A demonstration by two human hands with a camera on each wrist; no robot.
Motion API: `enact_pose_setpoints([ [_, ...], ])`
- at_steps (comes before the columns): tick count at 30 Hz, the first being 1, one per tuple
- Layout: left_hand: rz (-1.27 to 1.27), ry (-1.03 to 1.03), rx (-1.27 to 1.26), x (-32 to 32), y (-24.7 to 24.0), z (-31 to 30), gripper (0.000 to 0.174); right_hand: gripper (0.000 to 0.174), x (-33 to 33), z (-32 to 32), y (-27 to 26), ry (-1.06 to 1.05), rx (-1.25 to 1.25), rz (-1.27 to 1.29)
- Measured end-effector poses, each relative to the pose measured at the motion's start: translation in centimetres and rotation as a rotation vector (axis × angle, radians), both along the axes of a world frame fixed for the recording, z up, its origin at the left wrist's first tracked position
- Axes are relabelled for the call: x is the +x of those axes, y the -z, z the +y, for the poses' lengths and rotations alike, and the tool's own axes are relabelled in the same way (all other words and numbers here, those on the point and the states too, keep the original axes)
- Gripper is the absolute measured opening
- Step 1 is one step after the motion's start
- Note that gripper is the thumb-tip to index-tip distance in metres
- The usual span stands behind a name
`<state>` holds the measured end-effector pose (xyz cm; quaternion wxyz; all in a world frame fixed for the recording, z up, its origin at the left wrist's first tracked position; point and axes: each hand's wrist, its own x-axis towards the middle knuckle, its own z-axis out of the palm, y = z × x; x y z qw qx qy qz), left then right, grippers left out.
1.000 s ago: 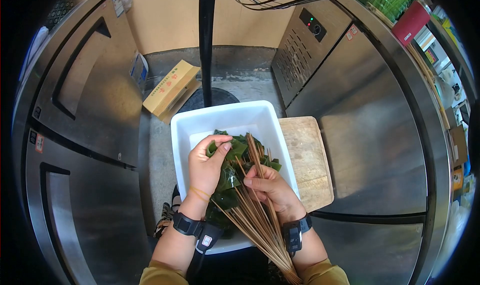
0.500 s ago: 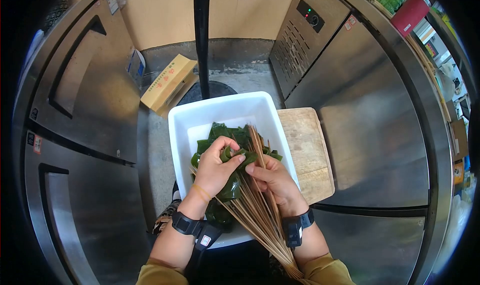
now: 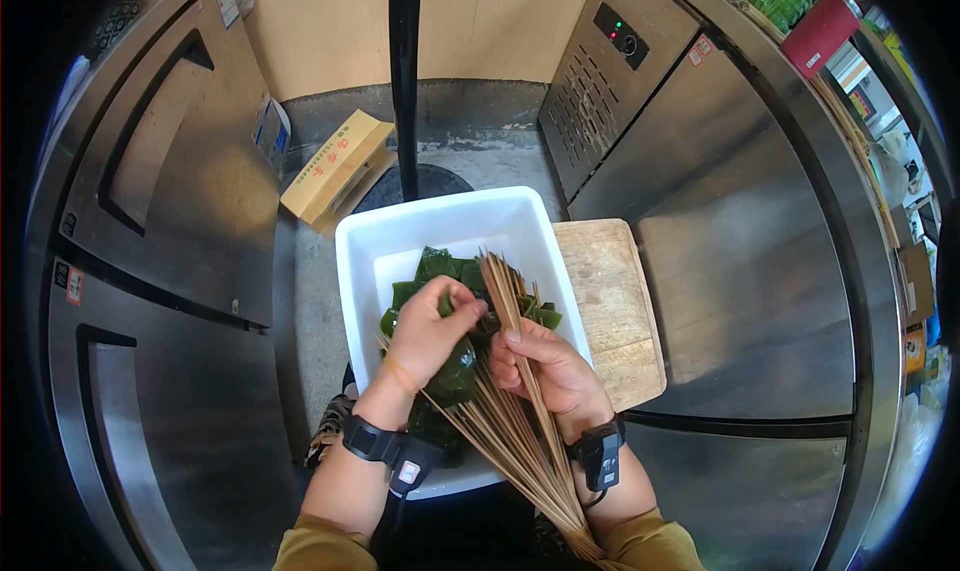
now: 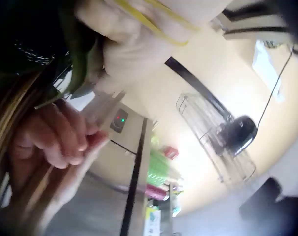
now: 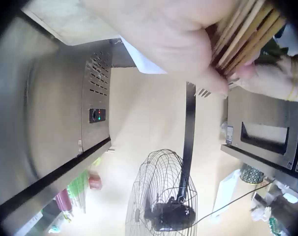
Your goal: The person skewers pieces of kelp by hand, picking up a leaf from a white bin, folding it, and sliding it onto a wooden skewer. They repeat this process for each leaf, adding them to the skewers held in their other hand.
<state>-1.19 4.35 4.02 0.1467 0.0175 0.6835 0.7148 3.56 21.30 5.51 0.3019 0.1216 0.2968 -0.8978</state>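
In the head view, a white tub (image 3: 450, 227) holds dark green, glossy pieces of kelp (image 3: 458, 376). My left hand (image 3: 428, 339) is over the tub, fingers and thumb curled round a green kelp piece (image 4: 80, 66), mostly hidden by the hand in the head view. On the other side, my right hand (image 3: 550, 369) grips a bundle of thin bamboo skewers (image 3: 503, 289), their tips pointing away from me. More skewers (image 3: 505, 431) fan out below that hand, across the kelp and the tub's near edge. Both hands are close together, fingertips a little apart.
A wooden board (image 3: 612, 311) lies right of the tub. Steel cabinets stand on the left (image 3: 190, 261) and right (image 3: 740, 281). Behind the tub are a black pole (image 3: 404, 91) and a cardboard box (image 3: 335, 171). A wire-caged fan (image 5: 163, 191) shows in the right wrist view.
The right hand has moved from near the left fingers to gripping the skewer bundle lower, and the bundle's tips have shifted left. The left hand moved slightly down from a second ago.
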Motion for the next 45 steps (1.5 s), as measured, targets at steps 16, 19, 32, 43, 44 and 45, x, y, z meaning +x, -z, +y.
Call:
enact_pose_setpoints([
  [16, -0.631, -0.253, 1.164, -0.5, 0.7, -2.6, 0.027, 0.008, -0.1, -0.4, 0.3, -0.006, 0.071, -0.005],
  [19, -0.494, -0.223, 0.933, -0.3, 0.0, -1.9, 0.032, 0.005, -0.1, -0.4, 0.1, -0.005, 0.010, -0.016],
  [32, -0.253, -0.033, 0.497, 0.8, -1.6, -0.7, 0.015, 0.008, 0.0, -0.3, 0.4, 0.057, -0.079, 0.015],
  [43, -0.270, 0.021, 0.459, 1.6, -2.1, 0.2, 0.015, 0.007, -0.1, -0.1, 0.9, 0.070, -0.043, -0.024],
  [44, -0.270, 0.018, 0.464, 1.6, -2.1, 0.2, 0.015, 0.007, -0.1, 0.0, 0.9, 0.070, -0.042, -0.019],
  [45, -0.261, 0.008, 0.465, 1.6, -2.2, 0.2, 0.015, 0.007, -0.1, 0.0, 0.9, 0.070, -0.041, -0.015],
])
